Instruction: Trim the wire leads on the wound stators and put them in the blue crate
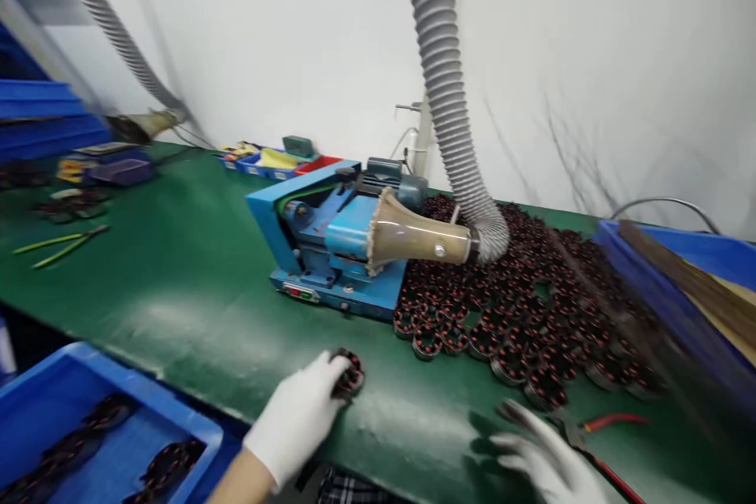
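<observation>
My left hand (pixel 304 413), in a white glove, is closed around a dark ring-shaped motor stator (pixel 353 375) at the front of the green bench. Copper-coloured windings show on the stator. My right hand (pixel 546 453), also gloved and with darkened fingertips, hovers at the lower right with its fingers spread and nothing in them. Beside it lie red-handled pliers (pixel 596 441), partly hidden by that hand. Just beyond, a large mass of similar stators (pixel 520 299) covers the bench.
A blue belt-driven machine (pixel 336 244) stands mid-bench, its funnel (pixel 413 232) joined to a grey hose (pixel 442 71). Blue bins flank me: one with stators (pixel 142 378) at lower left, another (pixel 661 307) at right. Green-handled pliers (pixel 64 244) and small trays (pixel 272 165) lie farther off.
</observation>
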Demonstrator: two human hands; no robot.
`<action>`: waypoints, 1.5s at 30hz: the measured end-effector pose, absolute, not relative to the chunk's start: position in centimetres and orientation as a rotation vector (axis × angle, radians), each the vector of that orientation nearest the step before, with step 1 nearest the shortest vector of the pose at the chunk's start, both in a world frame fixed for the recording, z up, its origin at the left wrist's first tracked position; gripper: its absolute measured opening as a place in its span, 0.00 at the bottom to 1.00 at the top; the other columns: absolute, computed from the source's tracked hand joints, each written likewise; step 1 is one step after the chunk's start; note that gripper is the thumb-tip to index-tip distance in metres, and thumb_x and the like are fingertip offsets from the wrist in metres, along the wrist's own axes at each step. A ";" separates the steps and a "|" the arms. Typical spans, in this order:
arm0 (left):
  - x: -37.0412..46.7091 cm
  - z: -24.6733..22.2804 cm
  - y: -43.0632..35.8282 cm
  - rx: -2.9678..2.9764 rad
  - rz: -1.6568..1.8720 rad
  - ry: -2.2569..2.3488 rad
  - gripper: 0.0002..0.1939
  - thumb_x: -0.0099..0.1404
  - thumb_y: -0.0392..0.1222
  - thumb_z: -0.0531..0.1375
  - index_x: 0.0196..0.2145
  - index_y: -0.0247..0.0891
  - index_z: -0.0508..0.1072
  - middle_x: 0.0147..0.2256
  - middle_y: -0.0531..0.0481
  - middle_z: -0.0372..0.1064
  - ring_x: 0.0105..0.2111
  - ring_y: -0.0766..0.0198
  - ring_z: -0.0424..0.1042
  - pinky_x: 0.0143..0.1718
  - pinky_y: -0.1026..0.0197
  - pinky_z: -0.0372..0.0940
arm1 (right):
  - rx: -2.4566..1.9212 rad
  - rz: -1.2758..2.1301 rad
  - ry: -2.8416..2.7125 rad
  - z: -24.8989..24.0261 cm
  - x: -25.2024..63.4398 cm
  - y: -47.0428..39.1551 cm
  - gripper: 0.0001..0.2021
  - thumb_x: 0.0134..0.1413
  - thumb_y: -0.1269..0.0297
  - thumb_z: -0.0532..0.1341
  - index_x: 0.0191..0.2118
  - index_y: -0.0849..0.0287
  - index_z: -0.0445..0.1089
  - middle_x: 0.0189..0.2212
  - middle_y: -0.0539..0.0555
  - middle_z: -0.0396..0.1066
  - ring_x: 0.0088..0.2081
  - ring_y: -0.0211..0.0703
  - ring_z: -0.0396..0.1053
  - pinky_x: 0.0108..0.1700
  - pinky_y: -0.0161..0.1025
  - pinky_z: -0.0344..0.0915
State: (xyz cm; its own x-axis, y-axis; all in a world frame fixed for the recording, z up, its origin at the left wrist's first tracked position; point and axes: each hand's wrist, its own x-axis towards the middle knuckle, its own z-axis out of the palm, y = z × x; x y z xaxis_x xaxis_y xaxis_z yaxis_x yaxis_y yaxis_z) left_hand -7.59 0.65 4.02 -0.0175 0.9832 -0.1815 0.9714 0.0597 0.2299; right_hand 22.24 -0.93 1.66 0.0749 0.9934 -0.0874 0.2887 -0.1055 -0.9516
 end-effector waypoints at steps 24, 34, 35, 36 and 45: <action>6.2 0.5 0.0 2.335 0.713 1.417 0.33 0.42 0.47 0.69 0.44 0.39 0.63 0.38 0.47 0.67 0.42 0.53 0.67 0.51 0.42 0.56 | -1.021 1.378 -0.420 2.6 24.1 -0.2 0.13 0.36 0.59 0.71 0.26 0.59 0.70 0.22 0.49 0.65 0.20 0.30 0.59 0.19 0.25 0.57; 5.6 0.9 0.5 2.297 0.649 1.340 0.29 0.50 0.39 0.62 0.50 0.39 0.58 0.49 0.41 0.62 0.54 0.49 0.55 0.53 0.42 0.53 | -1.421 0.603 -2.080 2.1 22.2 -3.1 0.06 0.55 0.62 0.59 0.34 0.59 0.71 0.28 0.54 0.70 0.29 0.44 0.67 0.35 0.40 0.61; 5.6 0.8 0.5 2.274 0.649 1.328 0.27 0.51 0.38 0.61 0.49 0.40 0.59 0.47 0.43 0.64 0.53 0.50 0.57 0.53 0.43 0.53 | -1.427 0.485 -2.131 1.4 22.2 -3.2 0.09 0.59 0.63 0.55 0.33 0.60 0.70 0.27 0.55 0.70 0.29 0.44 0.67 0.35 0.40 0.60; 5.7 0.8 0.5 2.247 0.654 1.330 0.25 0.51 0.38 0.61 0.47 0.40 0.60 0.45 0.45 0.65 0.52 0.51 0.59 0.54 0.43 0.53 | -1.445 0.412 -2.167 0.9 22.5 -3.2 0.12 0.61 0.64 0.52 0.32 0.60 0.70 0.27 0.56 0.70 0.29 0.44 0.67 0.36 0.40 0.60; 5.6 1.7 0.7 2.229 0.694 1.305 0.39 0.40 0.51 0.68 0.48 0.37 0.58 0.45 0.41 0.61 0.52 0.46 0.56 0.53 0.41 0.52 | -1.534 0.752 -2.145 3.8 25.5 -1.1 0.14 0.56 0.62 0.57 0.48 0.55 0.65 0.38 0.53 0.70 0.36 0.45 0.68 0.39 0.37 0.62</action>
